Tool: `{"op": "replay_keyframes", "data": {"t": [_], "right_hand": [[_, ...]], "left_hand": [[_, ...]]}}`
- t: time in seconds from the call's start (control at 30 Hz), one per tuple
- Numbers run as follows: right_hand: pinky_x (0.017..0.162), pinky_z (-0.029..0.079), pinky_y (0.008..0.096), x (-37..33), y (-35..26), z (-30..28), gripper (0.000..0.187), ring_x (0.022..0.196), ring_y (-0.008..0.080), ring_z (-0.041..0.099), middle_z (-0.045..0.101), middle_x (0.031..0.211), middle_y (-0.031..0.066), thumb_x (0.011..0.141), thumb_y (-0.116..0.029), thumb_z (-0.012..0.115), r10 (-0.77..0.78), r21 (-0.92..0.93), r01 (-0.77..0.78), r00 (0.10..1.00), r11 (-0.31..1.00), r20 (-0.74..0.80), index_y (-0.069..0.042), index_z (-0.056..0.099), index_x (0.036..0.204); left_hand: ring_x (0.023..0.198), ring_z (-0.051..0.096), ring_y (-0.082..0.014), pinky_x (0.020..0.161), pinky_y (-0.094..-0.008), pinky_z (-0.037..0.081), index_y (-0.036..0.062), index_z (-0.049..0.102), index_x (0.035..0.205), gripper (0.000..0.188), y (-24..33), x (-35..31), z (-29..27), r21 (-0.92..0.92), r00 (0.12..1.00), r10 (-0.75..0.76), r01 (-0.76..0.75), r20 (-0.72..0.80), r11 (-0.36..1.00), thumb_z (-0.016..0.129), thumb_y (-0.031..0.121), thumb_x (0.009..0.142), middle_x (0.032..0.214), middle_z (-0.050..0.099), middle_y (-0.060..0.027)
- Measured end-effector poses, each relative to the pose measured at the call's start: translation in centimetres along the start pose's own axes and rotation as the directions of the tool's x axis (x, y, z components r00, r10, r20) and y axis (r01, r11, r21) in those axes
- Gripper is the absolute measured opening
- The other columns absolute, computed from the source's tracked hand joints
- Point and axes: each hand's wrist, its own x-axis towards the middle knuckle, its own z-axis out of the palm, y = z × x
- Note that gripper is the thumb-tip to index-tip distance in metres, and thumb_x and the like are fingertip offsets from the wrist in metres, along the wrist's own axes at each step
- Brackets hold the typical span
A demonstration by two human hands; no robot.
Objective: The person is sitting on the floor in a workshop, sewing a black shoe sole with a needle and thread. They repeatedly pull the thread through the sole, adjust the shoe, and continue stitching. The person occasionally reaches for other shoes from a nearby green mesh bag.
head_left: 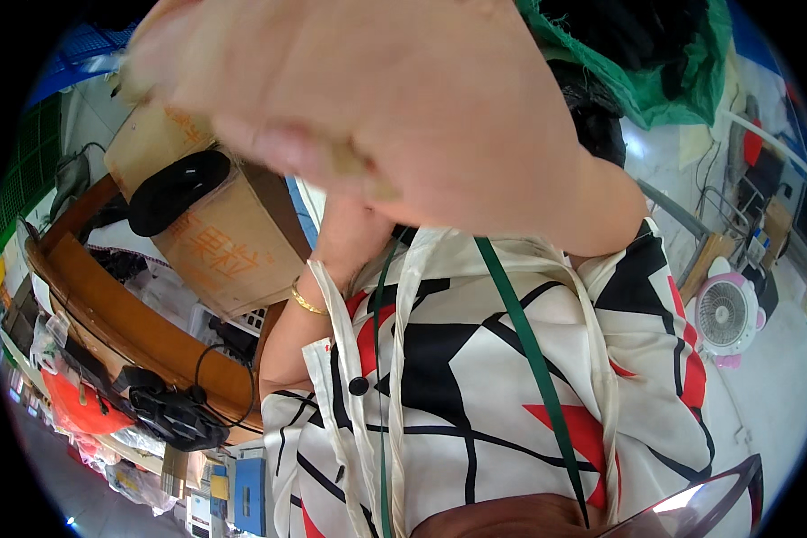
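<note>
My right hand point(332, 99) is raised very close to the camera and fills the upper middle, smeared by motion. Its fingers look bent, and fingernails show near its lower edge; whether anything is in them I cannot make out. From the left rises my left forearm point(342, 235), wearing a gold bracelet point(308, 299). It passes behind the right hand, which hides the left hand's fingers. Below both arms are a white, black and red patterned shirt point(426, 372), cream straps point(402, 296) and a dark green cord point(533, 359).
At the left, a cardboard box point(229, 260) bears a black oval item point(177, 191), beside a curved brown wooden edge point(121, 314). Lower left are a black bag point(175, 417) and an orange-red plastic bag point(76, 403). A green sack point(690, 85) holds dark material. A white fan point(724, 311) stands at right.
</note>
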Motion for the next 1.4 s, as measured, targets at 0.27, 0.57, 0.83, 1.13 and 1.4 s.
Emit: {"op": "replay_keyframes", "data": {"t": [0.27, 0.57, 0.83, 1.13, 1.4], "right_hand": [[0.041, 0.033, 0.0194, -1.7, -1.0, -3.9, 0.007, 0.046, 0.0056, 0.043, 0.051, 0.063, -0.0021, 0.1, -0.012, 0.058, -0.296, 0.013, 0.299, 0.949, 0.954, -0.107, -0.007, 0.061, 0.104], [0.046, 0.033, 0.0199, -8.8, -0.5, -5.8, 0.013, 0.05, 0.0049, 0.037, 0.044, 0.064, -0.0035, 0.098, -0.014, 0.059, -0.393, -0.155, 0.365, 0.888, 0.918, -0.239, -0.003, 0.058, 0.106], [0.042, 0.032, 0.02, -14.5, -3.6, -3.8, 0.007, 0.049, 0.006, 0.045, 0.049, 0.065, -0.0036, 0.093, -0.008, 0.064, -0.446, -0.026, 0.452, 0.865, 0.891, -0.232, -0.008, 0.059, 0.099], [0.044, 0.03, 0.0217, -20.4, -3.2, -3.8, 0.004, 0.049, 0.0059, 0.04, 0.048, 0.063, -0.0033, 0.098, -0.013, 0.061, -0.487, -0.018, 0.487, 0.87, 0.873, -0.083, -0.009, 0.059, 0.099], [0.045, 0.031, 0.0223, -18.2, -0.9, -6.5, 0.007, 0.047, 0.0069, 0.038, 0.047, 0.063, -0.0036, 0.096, -0.013, 0.063, -0.411, 0.014, 0.421, 0.892, 0.907, -0.187, -0.01, 0.058, 0.1]], "left_hand": [[0.055, 0.052, -0.0154, 0.055, -0.0315, 0.044, -0.0029, 0.067, 0.088, 0.031, 2.0, 0.3, -1.5, 0.05, 0.875, -0.475, 0.473, 0.093, 0.88, 0.074, 0.027, 0.085, 0.063, 0.061, -0.0092], [0.063, 0.061, -0.0184, 0.061, -0.0318, 0.049, -0.0059, 0.068, 0.092, 0.059, 3.6, -5.1, -0.6, 0.179, 0.798, -0.602, 0.594, -0.009, 0.784, 0.076, 0.051, 0.081, 0.068, 0.064, -0.0101], [0.064, 0.061, -0.0137, 0.059, -0.0305, 0.05, -0.0041, 0.064, 0.093, 0.041, 3.4, -5.8, -1.9, -0.038, 0.835, -0.532, 0.533, -0.139, 0.846, 0.077, 0.032, 0.08, 0.075, 0.066, -0.0085], [0.091, 0.058, -0.0102, 0.083, -0.0256, 0.048, -0.0007, 0.062, 0.113, 0.021, 11.1, -0.4, -14.5, -0.008, 0.959, 0.034, -0.037, -0.28, 0.999, 0.063, 0.002, 0.092, 0.101, 0.065, -0.0035], [0.089, 0.063, -0.0135, 0.083, -0.028, 0.05, -0.001, 0.07, 0.105, 0.021, 12.2, 6.7, -16.4, 0.338, 0.926, -0.108, -0.022, 0.362, 0.941, 0.069, 0.007, 0.086, 0.097, 0.071, -0.0036]]}}
